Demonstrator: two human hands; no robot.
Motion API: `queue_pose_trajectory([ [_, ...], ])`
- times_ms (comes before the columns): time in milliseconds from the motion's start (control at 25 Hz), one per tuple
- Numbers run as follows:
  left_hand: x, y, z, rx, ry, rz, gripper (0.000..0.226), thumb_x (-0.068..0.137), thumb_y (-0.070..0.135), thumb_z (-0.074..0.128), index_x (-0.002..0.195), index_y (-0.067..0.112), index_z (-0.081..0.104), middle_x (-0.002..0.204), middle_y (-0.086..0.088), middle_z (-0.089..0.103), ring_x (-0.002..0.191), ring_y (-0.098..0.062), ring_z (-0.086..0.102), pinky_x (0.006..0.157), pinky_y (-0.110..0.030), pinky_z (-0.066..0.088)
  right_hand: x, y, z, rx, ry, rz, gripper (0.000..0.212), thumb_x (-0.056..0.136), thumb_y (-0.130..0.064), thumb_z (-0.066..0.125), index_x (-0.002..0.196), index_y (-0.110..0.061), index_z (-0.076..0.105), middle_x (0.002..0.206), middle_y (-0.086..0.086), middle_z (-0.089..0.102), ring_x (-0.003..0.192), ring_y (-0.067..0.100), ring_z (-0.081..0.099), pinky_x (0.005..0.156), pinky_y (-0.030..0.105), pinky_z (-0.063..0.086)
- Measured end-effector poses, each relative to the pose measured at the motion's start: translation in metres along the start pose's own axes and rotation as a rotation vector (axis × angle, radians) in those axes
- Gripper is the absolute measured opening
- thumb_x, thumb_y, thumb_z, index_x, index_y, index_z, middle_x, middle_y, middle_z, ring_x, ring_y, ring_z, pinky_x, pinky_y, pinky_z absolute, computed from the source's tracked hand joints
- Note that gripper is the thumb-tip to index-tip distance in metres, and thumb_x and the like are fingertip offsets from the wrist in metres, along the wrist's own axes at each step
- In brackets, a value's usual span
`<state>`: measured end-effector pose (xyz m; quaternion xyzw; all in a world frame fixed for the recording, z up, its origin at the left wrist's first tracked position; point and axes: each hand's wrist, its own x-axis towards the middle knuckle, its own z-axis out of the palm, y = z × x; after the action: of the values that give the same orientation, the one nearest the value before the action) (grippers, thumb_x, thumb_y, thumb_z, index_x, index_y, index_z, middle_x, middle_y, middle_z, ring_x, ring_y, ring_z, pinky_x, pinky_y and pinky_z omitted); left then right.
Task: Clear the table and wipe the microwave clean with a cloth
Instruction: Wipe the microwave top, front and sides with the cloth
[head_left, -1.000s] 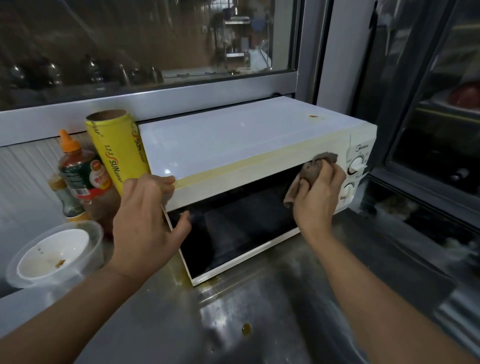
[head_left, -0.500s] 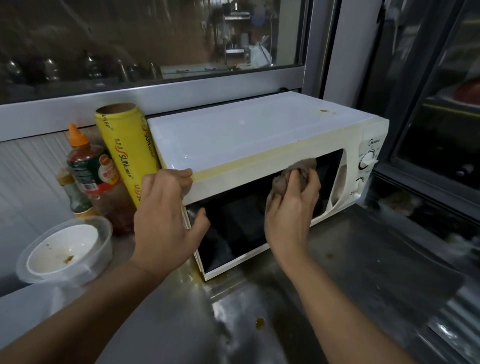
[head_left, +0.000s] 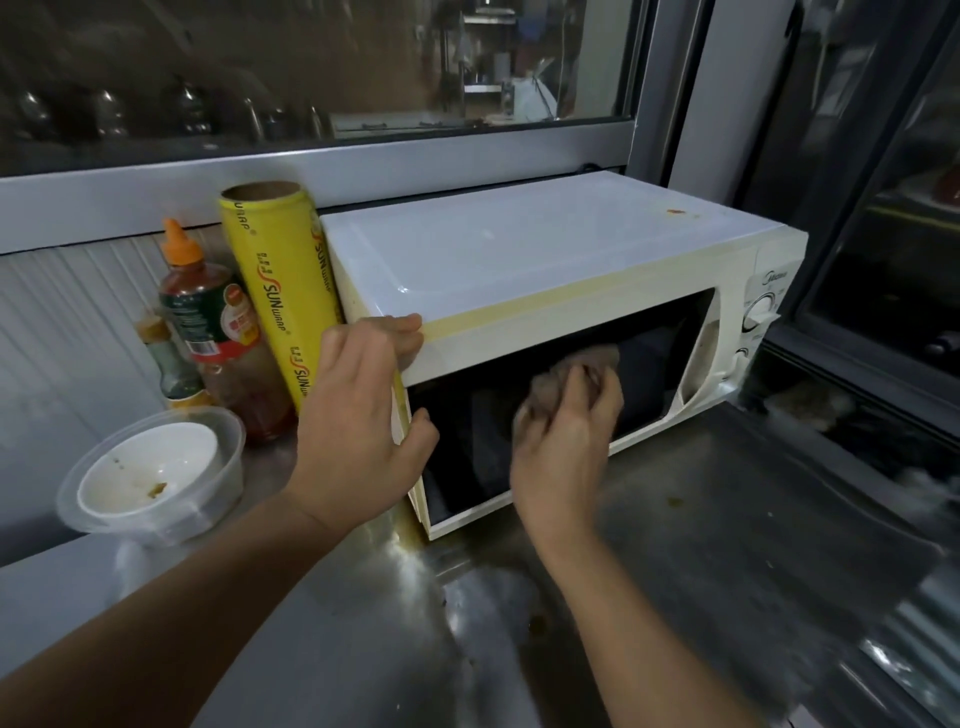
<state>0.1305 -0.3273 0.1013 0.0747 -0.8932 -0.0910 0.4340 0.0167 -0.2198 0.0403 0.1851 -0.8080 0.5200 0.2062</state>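
A white microwave (head_left: 519, 260) with a dark glass door stands on the steel table (head_left: 727, 545) under a window. My left hand (head_left: 358, 415) grips its front left corner, fingers on the top edge and thumb on the door side. A crumpled brown cloth (head_left: 576, 366) is bunched in my right hand (head_left: 566, 441) and pressed flat against the middle of the door glass. A small brown stain (head_left: 675, 211) marks the microwave's top near its back right.
Left of the microwave stand a yellow cling-wrap roll (head_left: 280, 291), an orange-capped sauce bottle (head_left: 218, 322) and a smaller bottle (head_left: 169, 364). A used clear plastic bowl (head_left: 156, 473) sits at the near left. Brown drips spot the table in front.
My right hand has dragged the cloth leftward across the door, from beside the control knobs to the middle of the glass. My left hand has stayed on the corner.
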Motion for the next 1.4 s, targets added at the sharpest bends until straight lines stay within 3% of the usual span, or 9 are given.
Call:
queue_pose_trajectory([
  [200,-0.006,-0.007,-0.010,-0.027,-0.089,0.037,0.053,0.068,0.008,0.054,0.121,0.005,0.047,0.130,-0.007,0.050,0.120,-0.024,0.043,0.103,-0.014,0.028,-0.029,-0.011,0.009,0.217,0.077,0.040,0.050,0.080,-0.003,0.053,0.129,0.000,0.050,0.141,0.017,0.040,0.127,0.023,0.041,0.098,-0.002,0.017],
  [320,-0.006,-0.007,-0.013,-0.046,-0.153,0.020,0.063,0.066,0.001,0.057,0.127,0.006,0.045,0.137,-0.006,0.047,0.127,-0.022,0.039,0.108,-0.013,0.024,-0.058,0.015,0.017,0.179,0.016,0.148,0.044,0.081,0.010,0.054,0.124,0.005,0.053,0.137,0.022,0.038,0.121,0.026,0.046,0.093,-0.009,0.016],
  [640,-0.006,-0.019,-0.033,0.045,-0.237,0.119,0.071,0.068,0.012,0.049,0.139,0.008,0.043,0.148,-0.006,0.038,0.138,-0.021,0.033,0.111,-0.041,0.033,-0.032,-0.057,0.005,0.204,0.184,-0.005,0.037,0.074,0.004,0.067,0.109,-0.005,0.057,0.126,0.012,0.049,0.116,0.022,0.054,0.094,0.013,0.034],
  [720,-0.008,-0.021,-0.029,0.019,-0.232,0.118,0.073,0.068,0.011,0.046,0.140,0.009,0.040,0.147,-0.005,0.040,0.139,-0.018,0.032,0.112,-0.038,0.031,-0.045,-0.048,0.015,0.217,0.166,-0.040,0.036,0.076,0.006,0.063,0.109,-0.005,0.059,0.130,0.011,0.045,0.122,0.019,0.048,0.099,0.017,0.037],
  [800,-0.011,-0.021,-0.025,-0.012,-0.199,0.112,0.072,0.068,0.011,0.044,0.139,0.006,0.041,0.146,-0.006,0.041,0.138,-0.017,0.031,0.114,-0.029,0.027,-0.070,-0.025,0.026,0.225,0.106,-0.012,0.037,0.074,0.011,0.059,0.108,-0.003,0.060,0.131,0.011,0.041,0.122,0.012,0.044,0.102,0.010,0.033],
  [880,-0.013,-0.018,-0.024,-0.045,-0.178,0.086,0.071,0.068,0.009,0.044,0.139,0.005,0.042,0.145,-0.007,0.041,0.138,-0.016,0.031,0.115,-0.022,0.023,-0.091,-0.005,0.032,0.217,0.039,0.058,0.036,0.074,0.015,0.060,0.106,-0.002,0.060,0.130,0.011,0.039,0.115,0.004,0.042,0.095,-0.004,0.027],
  [1040,-0.014,-0.013,-0.021,-0.067,-0.171,0.041,0.073,0.066,0.001,0.051,0.138,0.005,0.042,0.145,-0.007,0.041,0.138,-0.015,0.030,0.115,-0.018,0.020,-0.100,0.014,0.033,0.171,-0.088,0.215,0.031,0.074,0.013,0.062,0.102,0.000,0.060,0.131,0.012,0.038,0.107,0.012,0.048,0.081,-0.011,0.024],
  [1280,-0.017,-0.010,-0.022,-0.032,-0.178,0.037,0.075,0.067,0.002,0.053,0.141,0.006,0.038,0.147,-0.008,0.038,0.139,-0.019,0.030,0.115,-0.028,0.025,-0.121,0.000,0.043,0.257,-0.239,0.570,0.029,0.079,0.000,0.065,0.101,-0.012,0.052,0.115,0.011,0.050,0.099,0.022,0.057,0.084,0.021,0.044],
  [1400,-0.016,-0.011,-0.022,-0.032,-0.176,0.037,0.075,0.067,0.001,0.053,0.141,0.005,0.039,0.147,-0.008,0.039,0.139,-0.019,0.031,0.115,-0.029,0.026,-0.129,-0.005,0.055,0.410,-0.173,0.682,0.031,0.080,0.004,0.061,0.098,-0.015,0.044,0.102,0.009,0.057,0.093,0.021,0.060,0.077,0.021,0.048],
])
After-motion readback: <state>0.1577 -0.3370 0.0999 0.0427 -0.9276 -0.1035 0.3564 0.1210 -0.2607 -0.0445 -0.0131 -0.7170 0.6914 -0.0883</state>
